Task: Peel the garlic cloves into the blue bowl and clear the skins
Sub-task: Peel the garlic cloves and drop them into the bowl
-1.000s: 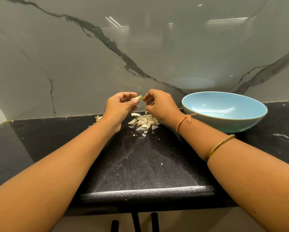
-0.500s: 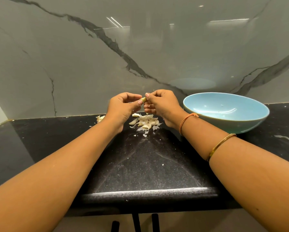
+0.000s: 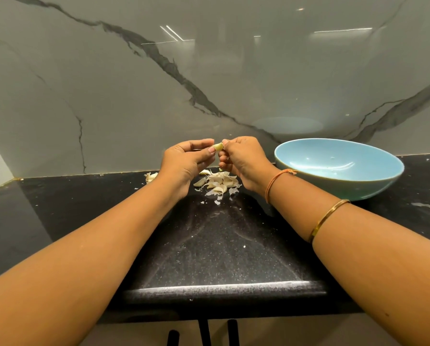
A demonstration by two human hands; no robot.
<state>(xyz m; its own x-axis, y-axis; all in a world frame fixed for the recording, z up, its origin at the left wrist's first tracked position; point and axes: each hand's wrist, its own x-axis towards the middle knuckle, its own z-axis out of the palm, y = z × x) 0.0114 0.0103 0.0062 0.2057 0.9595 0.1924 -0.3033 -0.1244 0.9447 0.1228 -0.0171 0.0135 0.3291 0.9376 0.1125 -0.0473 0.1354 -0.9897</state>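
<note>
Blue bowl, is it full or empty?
Empty: the blue bowl shows only its bare shiny inside. The garlic pile lies on the counter.

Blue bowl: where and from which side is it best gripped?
Probably the near rim of the blue bowl, thumb inside and fingers outside, coming from above on the person's side: the wall is smooth, rounded, handleless, and that edge is unobstructed.
</note>
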